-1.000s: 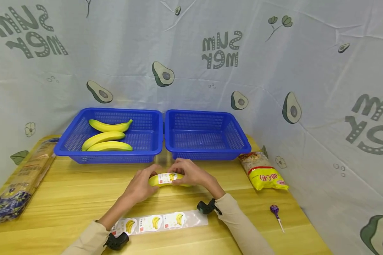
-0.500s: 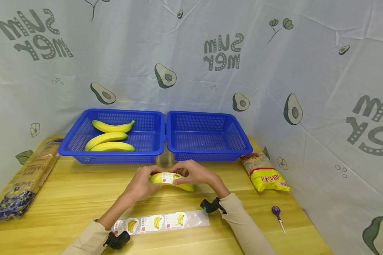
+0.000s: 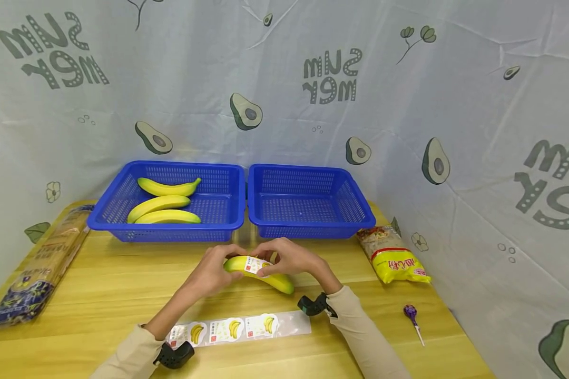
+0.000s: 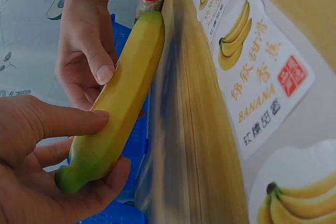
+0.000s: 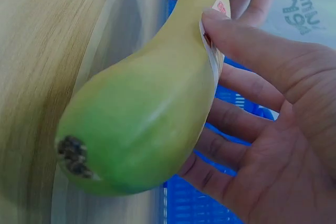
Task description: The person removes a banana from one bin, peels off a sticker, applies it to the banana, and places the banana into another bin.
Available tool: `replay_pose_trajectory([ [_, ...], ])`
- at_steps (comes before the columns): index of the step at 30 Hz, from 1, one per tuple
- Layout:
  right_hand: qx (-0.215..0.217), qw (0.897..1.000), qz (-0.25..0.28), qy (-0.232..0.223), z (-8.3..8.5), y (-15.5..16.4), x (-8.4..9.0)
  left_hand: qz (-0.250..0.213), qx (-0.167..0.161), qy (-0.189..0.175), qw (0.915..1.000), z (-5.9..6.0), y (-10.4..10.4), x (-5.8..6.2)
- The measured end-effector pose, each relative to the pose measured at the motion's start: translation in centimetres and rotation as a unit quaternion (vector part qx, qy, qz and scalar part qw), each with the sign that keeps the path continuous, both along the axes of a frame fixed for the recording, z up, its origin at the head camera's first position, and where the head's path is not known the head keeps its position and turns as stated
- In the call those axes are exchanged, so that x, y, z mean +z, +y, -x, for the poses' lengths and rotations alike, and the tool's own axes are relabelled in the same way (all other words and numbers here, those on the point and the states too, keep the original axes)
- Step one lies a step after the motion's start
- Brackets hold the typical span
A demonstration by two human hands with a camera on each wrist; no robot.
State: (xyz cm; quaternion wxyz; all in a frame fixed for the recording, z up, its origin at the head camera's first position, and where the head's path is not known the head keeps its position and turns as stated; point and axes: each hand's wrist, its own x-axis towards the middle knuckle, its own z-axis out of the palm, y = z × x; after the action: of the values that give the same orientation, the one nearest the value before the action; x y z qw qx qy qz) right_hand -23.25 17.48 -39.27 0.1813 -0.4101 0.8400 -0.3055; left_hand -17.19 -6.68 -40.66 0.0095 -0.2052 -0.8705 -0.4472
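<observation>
Banana [image 3: 261,272] is held just above the wooden bench [image 3: 99,284], long axis running left-right with the right end dipping, left hand [image 3: 212,273] gripping the stem end and right hand [image 3: 291,260] fingers pinching its sticker [image 3: 252,265]. Sticker sheet [image 3: 239,330] nearby reads "BANANA", with two blue baskets [image 3: 308,229] behind and an avocado-print cloth [image 3: 408,105] all round saying "SUMMER" mirrored.

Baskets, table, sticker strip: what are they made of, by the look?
Baskets: blue moulded plastic, judging by the perforated mesh walls and smooth rolled rim. Table: light wood or wood-look laminate, with visible grain and plank lines. Sticker strip: likely paper labels on glossy clear film backing.
</observation>
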Motion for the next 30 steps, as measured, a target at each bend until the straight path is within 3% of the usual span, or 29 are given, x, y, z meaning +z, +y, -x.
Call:
replay_pose_trajectory([
  [9, 0.028, 0.999, -0.004, 0.019, -0.1, -0.2, 0.1, 0.009, -0.004, 0.005, 0.9999, -0.2, 0.1, 0.3],
  [14, 0.020, 1.000, -0.011, 0.018, -0.3, 0.2, 0.9, -0.014, -0.014, 0.004, 0.9998, -0.3, 0.1, 0.7],
  [24, 0.007, 0.997, 0.041, -0.071, -0.2, 1.5, 3.2, -0.090, -0.035, 0.019, 0.9951, -0.1, 0.3, 2.0],
  [30, 0.016, 0.993, 0.075, -0.094, 0.3, 2.7, 4.6, -0.136, -0.039, 0.007, 0.9899, 0.2, 0.5, 2.8],
])
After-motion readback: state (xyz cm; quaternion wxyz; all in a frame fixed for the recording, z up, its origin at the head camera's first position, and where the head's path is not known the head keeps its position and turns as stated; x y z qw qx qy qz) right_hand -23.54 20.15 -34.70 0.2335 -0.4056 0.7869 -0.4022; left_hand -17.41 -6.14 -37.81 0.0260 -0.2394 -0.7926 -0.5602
